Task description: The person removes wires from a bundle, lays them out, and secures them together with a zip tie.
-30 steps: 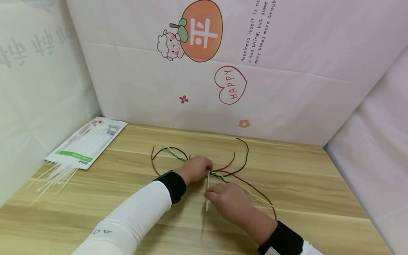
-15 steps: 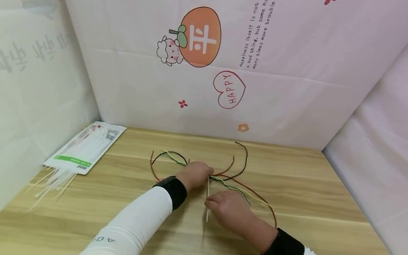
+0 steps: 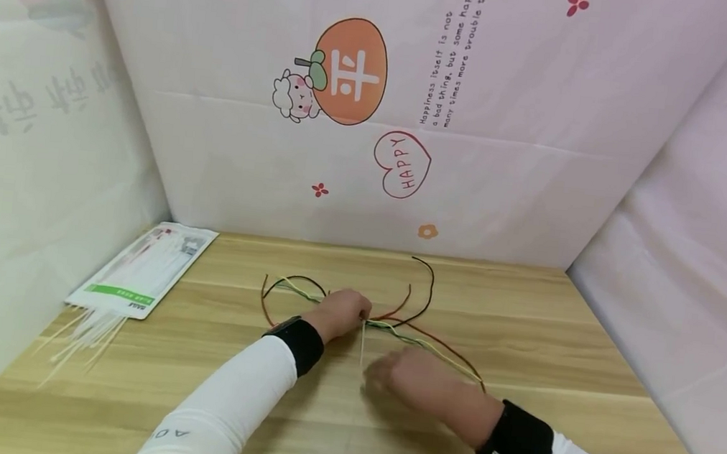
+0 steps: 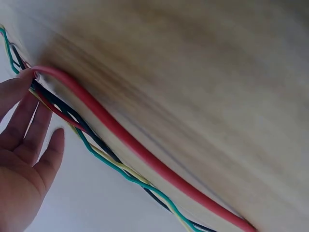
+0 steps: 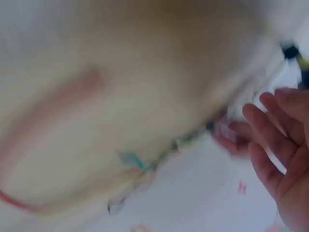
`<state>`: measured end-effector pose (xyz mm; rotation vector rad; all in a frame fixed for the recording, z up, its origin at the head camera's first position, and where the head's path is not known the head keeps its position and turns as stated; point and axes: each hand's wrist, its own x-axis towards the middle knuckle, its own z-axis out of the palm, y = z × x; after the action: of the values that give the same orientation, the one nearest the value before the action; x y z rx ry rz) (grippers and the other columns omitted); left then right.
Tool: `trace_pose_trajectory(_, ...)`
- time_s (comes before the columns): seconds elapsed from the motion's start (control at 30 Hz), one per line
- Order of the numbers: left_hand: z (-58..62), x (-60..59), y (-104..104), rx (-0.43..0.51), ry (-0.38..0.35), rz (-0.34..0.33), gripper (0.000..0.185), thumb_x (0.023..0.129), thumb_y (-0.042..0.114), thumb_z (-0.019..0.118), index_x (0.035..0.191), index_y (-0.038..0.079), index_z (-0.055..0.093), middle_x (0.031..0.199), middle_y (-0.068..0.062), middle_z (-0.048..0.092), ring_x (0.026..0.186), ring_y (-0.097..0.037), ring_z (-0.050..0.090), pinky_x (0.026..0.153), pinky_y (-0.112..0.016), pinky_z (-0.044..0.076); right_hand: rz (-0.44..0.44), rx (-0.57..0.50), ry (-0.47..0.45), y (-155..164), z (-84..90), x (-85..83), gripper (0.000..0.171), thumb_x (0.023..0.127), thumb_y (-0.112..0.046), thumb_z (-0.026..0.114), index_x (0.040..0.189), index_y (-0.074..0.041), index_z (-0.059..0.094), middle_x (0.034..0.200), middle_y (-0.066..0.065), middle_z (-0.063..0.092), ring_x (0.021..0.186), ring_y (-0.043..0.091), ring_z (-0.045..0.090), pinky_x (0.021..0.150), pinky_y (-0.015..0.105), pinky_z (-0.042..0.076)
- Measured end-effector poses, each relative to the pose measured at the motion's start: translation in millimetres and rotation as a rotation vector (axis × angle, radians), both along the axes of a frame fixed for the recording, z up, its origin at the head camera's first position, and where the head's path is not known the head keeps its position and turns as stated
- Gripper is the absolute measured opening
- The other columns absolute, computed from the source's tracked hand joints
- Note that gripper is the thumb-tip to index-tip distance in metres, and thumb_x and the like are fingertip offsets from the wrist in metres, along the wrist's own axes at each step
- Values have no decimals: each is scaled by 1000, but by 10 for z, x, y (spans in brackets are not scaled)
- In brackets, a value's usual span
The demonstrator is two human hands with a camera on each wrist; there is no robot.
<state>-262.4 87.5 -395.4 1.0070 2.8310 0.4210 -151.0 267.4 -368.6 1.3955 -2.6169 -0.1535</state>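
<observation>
My left hand point(image 3: 339, 313) pinches a bundle of thin wires at its middle, at the spot where a pale cable tie point(image 3: 362, 346) crosses them and hangs toward me. In the left wrist view, the thumb and a fingertip close on the bundle; a red wire point(image 4: 113, 125) bows out beside green, yellow and black ones. Just right of the tie's free end is my right hand point(image 3: 411, 382), blurred. Its fingers point(image 5: 263, 125) are loosely bent in the right wrist view, with nothing held between them. Red, black and yellow wire ends point(image 3: 446, 351) fan out rightward.
At the back left lies a white packet point(image 3: 139, 265) with a green stripe, and several loose cable ties point(image 3: 88, 336) spill from its near end. Printed white cloth point(image 3: 490, 188) stands behind and on both sides of the wooden table point(image 3: 525, 306).
My right hand has let go of the cable tie's tail, which it pinched before, and sits slightly lower. The left hand keeps its hold on the wires. The head view has tilted up slightly.
</observation>
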Motion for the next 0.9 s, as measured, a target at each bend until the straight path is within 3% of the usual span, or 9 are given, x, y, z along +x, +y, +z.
trace_pose_trajectory(0.13,15,0,-8,23,6,-2,23,85,-7,56,76,13,63,76,3,57,71,-13,48,68,-27,44,-240,-87,-58,-64,103,-361,17,91,-9,64,106,-11,71,106,3,69,90,19,66,68,33,54)
trace_pose_trajectory(0.2,20,9,-9,36,0,15,23,84,-8,56,76,13,62,75,3,55,70,-14,47,66,-27,42,-322,-115,-103,-129,62,-552,11,92,-12,64,101,-11,71,103,4,66,83,19,64,63,31,52)
trace_pose_trajectory(0.27,19,21,-7,61,-14,26,21,84,-7,57,76,12,61,74,2,54,70,-15,47,65,-27,41,-368,-116,-193,-179,-27,-690,13,94,-15,63,104,-9,70,104,7,63,87,22,63,69,33,52)
trace_pose_trajectory(0.37,0,43,0,80,-20,31,19,85,-4,57,75,11,58,72,2,52,69,-16,45,65,-27,39,-365,-128,-296,-226,-176,-798,15,95,-16,61,105,-8,69,103,9,61,90,25,62,76,36,51)
trace_pose_trajectory(0.5,-19,60,18,91,-19,40,22,86,-2,59,72,13,55,70,3,50,68,-15,45,64,-27,39,-370,-120,-273,-251,-281,-837,8,93,-15,64,93,-12,72,93,7,60,88,25,61,73,38,52)
trace_pose_trajectory(0.6,-22,63,33,100,-22,56,23,85,-4,60,71,13,55,68,4,50,67,-14,45,63,-26,40,-385,-143,-251,-253,-292,-857,11,91,-12,65,81,-14,70,82,3,58,81,21,60,68,36,51)
trace_pose_trajectory(0.7,-19,69,47,112,-23,64,23,84,-5,60,70,13,56,67,4,50,65,-14,45,62,-26,40,-387,-204,-311,-238,-283,-888,15,90,-6,64,76,-13,67,74,0,56,71,15,53,67,32,47)
trace_pose_trajectory(0.8,-19,73,60,117,-22,68,23,84,-6,60,70,12,56,66,4,50,65,-14,45,61,-26,39,-372,-237,-377,-212,-262,-919,15,90,-4,63,77,-10,67,72,-1,56,68,13,46,67,28,43)
trace_pose_trajectory(0.9,-24,75,73,112,-34,78,24,85,-5,60,70,12,54,65,4,48,64,-14,44,61,-25,38,-340,-237,-393,-181,-235,-935,12,90,-6,64,81,-7,71,77,0,64,71,12,53,69,26,46)
